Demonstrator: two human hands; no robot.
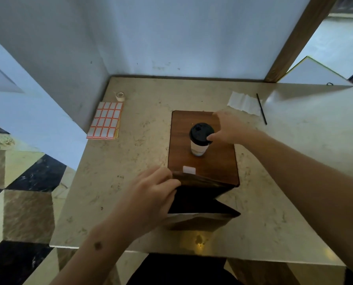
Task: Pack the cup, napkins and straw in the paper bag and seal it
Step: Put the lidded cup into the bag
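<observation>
A brown paper bag (204, 161) lies flat on the table, its mouth (194, 200) gaping toward me. My left hand (151, 192) pinches the upper lip of that mouth at its left corner. A white paper cup (199, 148) with a black lid (200, 133) stands upright on the bag's top panel. My right hand (229, 128) is at the cup's right side with fingers spread; the thumb touches the lid's rim. White napkins (244, 104) lie at the back right, with a thin black straw (262, 109) just right of them. A small white sticker (189, 170) sits on the bag near its mouth.
A sheet of red-bordered white labels (105, 120) lies at the table's left edge, with a small roll of tape (120, 96) behind it. The beige stone table (130, 161) backs onto a white wall; a wooden post (295, 38) rises at the back right. Checkered floor lies left.
</observation>
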